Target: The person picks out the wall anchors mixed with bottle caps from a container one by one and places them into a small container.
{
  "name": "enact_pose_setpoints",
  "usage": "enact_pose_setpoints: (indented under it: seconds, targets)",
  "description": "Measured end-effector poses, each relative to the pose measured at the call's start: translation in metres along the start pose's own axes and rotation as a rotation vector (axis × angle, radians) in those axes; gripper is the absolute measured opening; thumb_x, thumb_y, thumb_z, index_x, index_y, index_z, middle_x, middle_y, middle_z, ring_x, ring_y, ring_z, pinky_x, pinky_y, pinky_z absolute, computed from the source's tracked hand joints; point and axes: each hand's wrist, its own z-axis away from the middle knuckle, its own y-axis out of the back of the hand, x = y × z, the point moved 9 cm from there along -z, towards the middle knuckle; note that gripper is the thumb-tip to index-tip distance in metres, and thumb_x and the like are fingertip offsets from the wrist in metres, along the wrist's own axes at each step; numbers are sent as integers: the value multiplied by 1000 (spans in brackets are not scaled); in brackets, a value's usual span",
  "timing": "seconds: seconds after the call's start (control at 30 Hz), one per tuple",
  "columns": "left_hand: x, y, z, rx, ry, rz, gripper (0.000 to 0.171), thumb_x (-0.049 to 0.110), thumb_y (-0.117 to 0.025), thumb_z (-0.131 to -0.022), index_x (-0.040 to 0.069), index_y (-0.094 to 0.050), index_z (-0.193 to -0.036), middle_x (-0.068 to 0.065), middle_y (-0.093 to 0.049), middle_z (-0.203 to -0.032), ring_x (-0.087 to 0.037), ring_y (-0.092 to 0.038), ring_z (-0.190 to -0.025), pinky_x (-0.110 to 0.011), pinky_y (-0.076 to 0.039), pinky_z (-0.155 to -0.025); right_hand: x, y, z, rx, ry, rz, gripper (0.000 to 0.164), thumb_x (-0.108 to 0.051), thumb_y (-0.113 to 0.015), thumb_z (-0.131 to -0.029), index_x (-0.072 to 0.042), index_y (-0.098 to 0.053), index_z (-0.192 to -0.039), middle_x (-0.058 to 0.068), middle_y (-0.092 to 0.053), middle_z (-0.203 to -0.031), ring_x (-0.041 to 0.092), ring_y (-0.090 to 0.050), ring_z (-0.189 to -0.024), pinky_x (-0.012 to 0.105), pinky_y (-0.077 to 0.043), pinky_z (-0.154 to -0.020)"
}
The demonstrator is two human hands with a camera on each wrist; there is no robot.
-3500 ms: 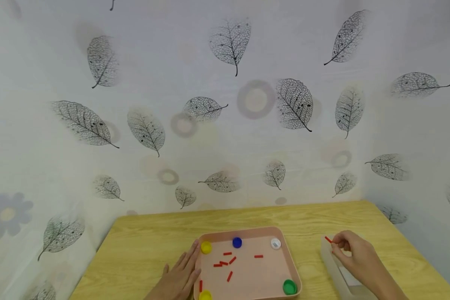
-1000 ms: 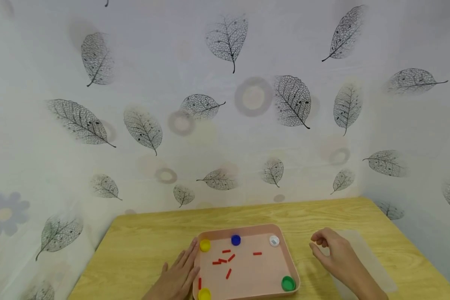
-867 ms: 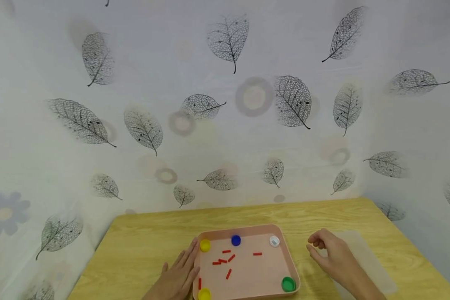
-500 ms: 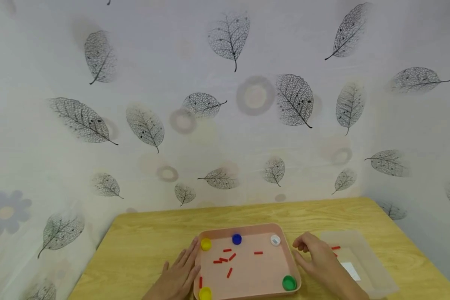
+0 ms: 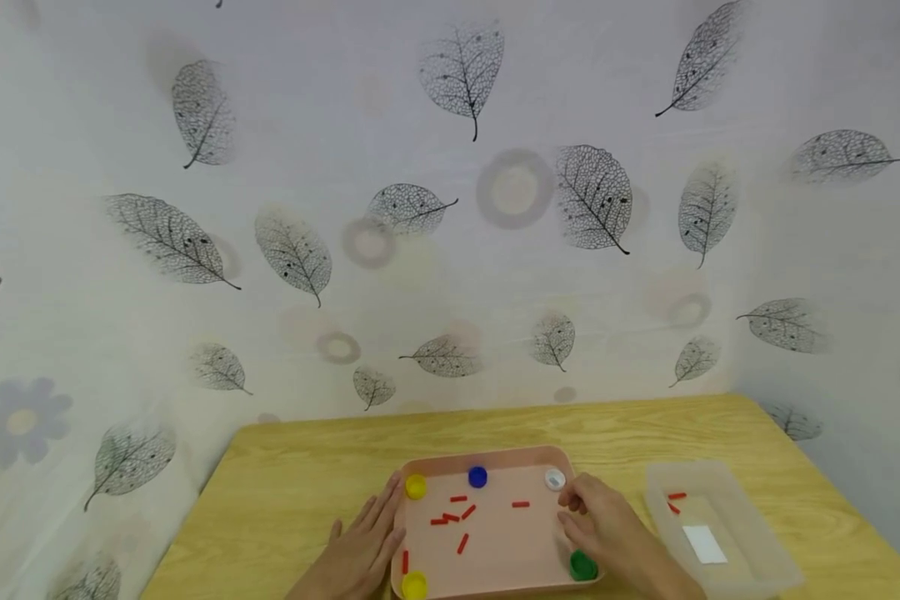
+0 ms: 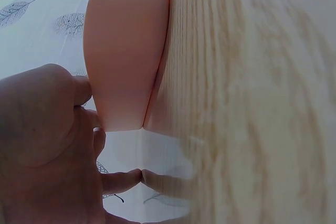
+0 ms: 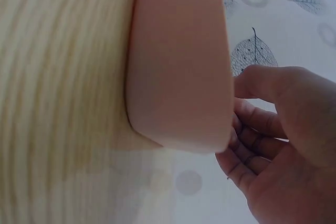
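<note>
A pink tray (image 5: pixel 504 546) lies on the table with several short red sticks (image 5: pixel 521 504) scattered inside. My left hand (image 5: pixel 360 542) rests against its left rim, fingers straight; in the left wrist view they touch the tray's wall (image 6: pixel 128 51). My right hand (image 5: pixel 603 521) hangs over the tray's right edge, fingers loosely bent, with nothing seen between thumb and forefinger. Small round lids sit along the tray's sides: two yellow (image 5: pixel 416 487), a blue one (image 5: pixel 477 477), a white one (image 5: pixel 555 478) and a green one (image 5: pixel 582 566), the last partly behind my right hand.
To the right of the tray stands a translucent plastic box (image 5: pixel 750 525). Two red sticks (image 5: pixel 677 496) and a white rectangle (image 5: pixel 705 544) show in it. A leaf-patterned curtain (image 5: pixel 450 250) rises behind the wooden table (image 5: pixel 292 467).
My right hand pinched a red stick over the plastic box earlier; it has let it go and moved left to the tray. My left hand has stayed on the rim.
</note>
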Motion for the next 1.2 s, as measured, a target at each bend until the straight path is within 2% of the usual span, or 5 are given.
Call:
enact_pose_setpoints:
  seconds: [0.17, 0.4, 0.5, 0.83, 1.2]
  targets:
    - [0, 0, -2, -15, 8, -14, 64, 61, -13, -98, 30, -2, -153, 10, -1, -159, -34, -24, -139, -81, -14, -89, 2, -16, -3, -82, -28, -3, 20, -4, -72, -81, -15, -57, -88, -10, -50, -80, 2, -48, -71, 19, -47, -60]
    - [0, -1, -1, -24, 5, -25, 66, 62, -13, -97, 30, -1, -153, 9, -1, -159, -33, -23, -139, -80, -15, -89, 3, -31, -12, -106, 0, 55, 15, -8, -70, -83, -16, -57, -84, -12, -48, -75, 1, -44, -66, 17, -43, -57]
    - [1, 0, 0, -15, -9, -17, 65, 60, -14, -98, 29, -1, -153, 8, -1, -159, -33, -23, -139, -81, -15, -89, 6, -37, -14, -139, -35, 88, 12, -10, -68, -86, -16, -57, -83, -12, -45, -73, 0, -42, -63, 17, -42, -56]
    - [3, 2, 1, -17, -12, -4, 64, 59, -15, -98, 28, -2, -153, 7, -3, -159, -35, -23, -139, -80, -15, -89, 5, -47, -22, -168, 40, 200, 10, -9, -69, -83, -12, -59, -84, -11, -41, -73, 1, -39, -64, 16, -41, -56]
    - [0, -2, -1, -36, 3, -26, 65, 61, -13, -97, 30, 1, -153, 8, 0, -159, -35, -23, -139, -81, -14, -89, 11, -58, -29, -283, -22, 227, 9, -11, -66, -86, -12, -58, -85, -9, -43, -76, 3, -41, -68, 18, -43, -59]
